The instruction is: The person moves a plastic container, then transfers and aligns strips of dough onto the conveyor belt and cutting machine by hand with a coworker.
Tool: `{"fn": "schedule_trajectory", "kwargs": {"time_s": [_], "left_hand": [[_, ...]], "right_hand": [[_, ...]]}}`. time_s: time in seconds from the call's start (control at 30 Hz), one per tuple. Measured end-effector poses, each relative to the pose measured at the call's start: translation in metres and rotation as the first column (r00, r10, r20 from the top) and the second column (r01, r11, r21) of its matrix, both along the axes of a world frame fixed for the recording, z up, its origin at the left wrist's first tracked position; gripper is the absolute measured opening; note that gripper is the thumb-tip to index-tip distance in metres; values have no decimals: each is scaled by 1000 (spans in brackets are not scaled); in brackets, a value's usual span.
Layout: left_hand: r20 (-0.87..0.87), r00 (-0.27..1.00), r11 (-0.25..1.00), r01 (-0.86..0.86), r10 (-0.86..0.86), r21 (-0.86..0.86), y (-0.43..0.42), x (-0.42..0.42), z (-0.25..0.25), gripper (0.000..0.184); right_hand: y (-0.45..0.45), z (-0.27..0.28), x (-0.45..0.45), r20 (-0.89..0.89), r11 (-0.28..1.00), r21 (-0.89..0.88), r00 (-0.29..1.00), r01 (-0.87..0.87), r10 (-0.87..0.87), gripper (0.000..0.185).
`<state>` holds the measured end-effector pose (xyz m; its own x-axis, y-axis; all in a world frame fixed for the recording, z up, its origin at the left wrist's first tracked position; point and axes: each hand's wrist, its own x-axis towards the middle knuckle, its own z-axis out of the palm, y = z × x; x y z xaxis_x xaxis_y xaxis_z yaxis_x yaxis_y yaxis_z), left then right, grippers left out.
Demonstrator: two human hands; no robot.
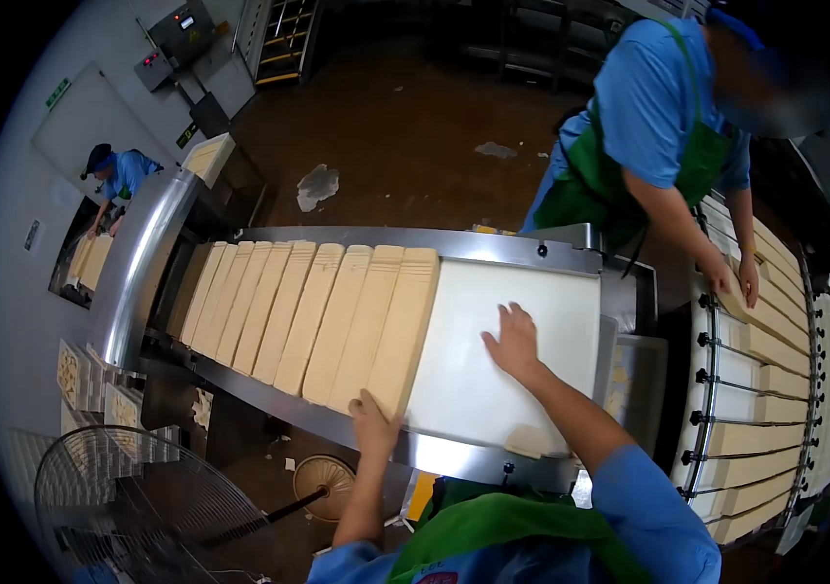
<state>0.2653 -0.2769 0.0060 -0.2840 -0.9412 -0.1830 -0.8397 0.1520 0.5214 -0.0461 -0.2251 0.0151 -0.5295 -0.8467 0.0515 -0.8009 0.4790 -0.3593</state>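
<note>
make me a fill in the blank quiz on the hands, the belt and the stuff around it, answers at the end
The person's ____ hand is at the near end of a pale strip.
The other hand is over a belt coloured ____.
The nearer co-worker wears an apron coloured ____.
The round, wire-guarded appliance at lower left is a ____.

left; white; green; fan

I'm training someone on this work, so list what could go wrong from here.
The left hand touches the near end of the rightmost pale strip, so that end could dent or skew. The other strips lie close side by side and might stick together. A loose scrap on the white surface could get caught under a strip laid there.
</note>
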Motion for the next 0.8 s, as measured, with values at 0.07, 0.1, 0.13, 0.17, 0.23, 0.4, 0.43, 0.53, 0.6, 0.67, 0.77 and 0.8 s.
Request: {"fn": "schedule_trajectory", "kwargs": {"time_s": [0.07, 0.1, 0.13, 0.17, 0.23, 0.4, 0.43, 0.53, 0.6, 0.67, 0.77, 0.8], "left_hand": [[-27, 999, 1000, 31, -31, -2, 0, -8, 3, 94], [-24, 999, 999, 32, -32, 1, 0, -11, 8, 94], [-38, 998, 999, 42, -41, 28, 1, -14, 14, 94], [-51, 998, 997, 51, -48, 55, 3, -17, 20, 93], [-61, 996, 996, 63, -59, 68, 0, -23, 18, 93], [-89, 993, 997, 75, -73, 20, -6, -28, 17, 92], [-54, 997, 996, 57, -53, 74, -6, -32, 22, 92], [-16, 997, 989, 76, -74, 123, -6, -34, 31, 91], [-12, 991, 987, 136, -135, 90, -8, -32, 18, 90], [-53, 979, 969, 202, -196, 144, 0, -43, 25, 89], [-167, 902, 896, 421, -398, 143, 25, -66, 29, 90], [-260, 857, 863, 488, -445, 132, 31, -74, 21, 91]], "right_hand": [[-51, -2, 11, 16, 998, 60, 1000, -13, 12, 70], [-76, -4, 15, 35, 996, 83, 999, -21, 18, 70], [-99, -4, 18, 56, 994, 104, 998, -29, 23, 70], [-118, -2, 21, 61, 994, 105, 998, -28, 22, 70], [-156, 10, 28, 88, 984, 165, 995, -68, 54, 69], [-199, 19, 40, 138, 972, 233, 990, -42, 10, 73], [-200, 17, 39, 129, 964, 262, 992, -44, 11, 72], [-189, 34, 36, 198, 955, 294, 977, 24, -85, 66], [-170, 27, 20, 238, 957, 270, 956, 106, -173, 65], [-136, 54, -1, 256, 898, 377, 906, 227, -336, 73], [-62, 70, -51, 299, 786, 431, 752, 442, -587, 82], [-34, 74, -69, 287, 751, 426, 712, 504, -641, 82]]}}
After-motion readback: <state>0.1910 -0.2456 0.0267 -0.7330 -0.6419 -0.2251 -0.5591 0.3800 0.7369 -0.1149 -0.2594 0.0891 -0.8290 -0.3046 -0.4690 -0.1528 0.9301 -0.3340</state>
